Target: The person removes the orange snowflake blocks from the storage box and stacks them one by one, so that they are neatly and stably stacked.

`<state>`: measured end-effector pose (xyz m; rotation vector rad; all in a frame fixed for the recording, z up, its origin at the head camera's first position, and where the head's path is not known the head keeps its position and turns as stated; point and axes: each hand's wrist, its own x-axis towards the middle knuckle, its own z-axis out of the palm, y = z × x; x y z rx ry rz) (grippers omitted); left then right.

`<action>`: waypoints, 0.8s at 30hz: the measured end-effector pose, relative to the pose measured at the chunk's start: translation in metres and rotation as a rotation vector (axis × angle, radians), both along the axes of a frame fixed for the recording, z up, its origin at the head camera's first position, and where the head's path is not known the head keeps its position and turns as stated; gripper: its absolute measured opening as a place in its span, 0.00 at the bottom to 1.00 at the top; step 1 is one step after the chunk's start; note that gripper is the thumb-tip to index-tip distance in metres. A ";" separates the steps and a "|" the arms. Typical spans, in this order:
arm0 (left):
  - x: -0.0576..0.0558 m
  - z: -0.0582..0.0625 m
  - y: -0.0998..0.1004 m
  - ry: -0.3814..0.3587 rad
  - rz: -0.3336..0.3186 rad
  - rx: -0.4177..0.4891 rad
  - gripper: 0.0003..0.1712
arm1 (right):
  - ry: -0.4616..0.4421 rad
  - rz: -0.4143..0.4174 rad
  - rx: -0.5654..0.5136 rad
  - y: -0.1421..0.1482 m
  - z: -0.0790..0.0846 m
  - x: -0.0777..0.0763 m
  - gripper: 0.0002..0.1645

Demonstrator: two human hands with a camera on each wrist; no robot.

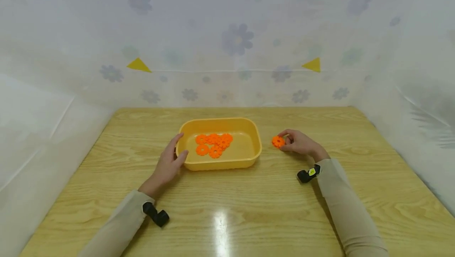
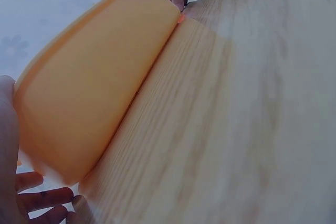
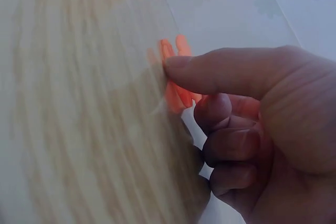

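Observation:
My left hand (image 1: 168, 165) grips the left end of a yellow plastic basin (image 1: 220, 165), thumb at the near corner and fingers at the left side. In the left wrist view its fingers (image 2: 47, 199) curl at the end of the basin's wall (image 2: 94, 82). Several orange flower-shaped discs (image 1: 202, 150) lie inside, mostly toward the left. Right of the basin, my right hand (image 1: 301, 143) pinches orange flower-shaped discs (image 1: 278, 142) close over the table. Seen edge-on in the right wrist view, two discs (image 3: 182, 94) stand side by side at the thumb tip.
The wood-grain table (image 1: 270, 209) has a flower-printed white curtain (image 1: 227, 87) behind it and at its sides. Two yellow triangles (image 1: 138, 65) mark the curtain. Black cameras sit on both wrists, the left one (image 1: 156, 214) low over the table.

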<state>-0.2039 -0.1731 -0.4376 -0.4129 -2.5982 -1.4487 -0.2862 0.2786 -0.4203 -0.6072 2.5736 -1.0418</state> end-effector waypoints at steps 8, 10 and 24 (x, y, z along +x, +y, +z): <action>-0.002 -0.003 -0.001 0.021 -0.005 -0.002 0.33 | 0.010 0.013 0.004 0.002 -0.002 -0.002 0.28; -0.002 -0.003 -0.001 0.030 -0.013 -0.006 0.33 | 0.004 0.011 0.002 0.002 -0.002 -0.001 0.28; -0.002 -0.001 -0.002 0.020 -0.009 -0.014 0.33 | 0.010 0.019 0.013 0.001 0.001 0.001 0.28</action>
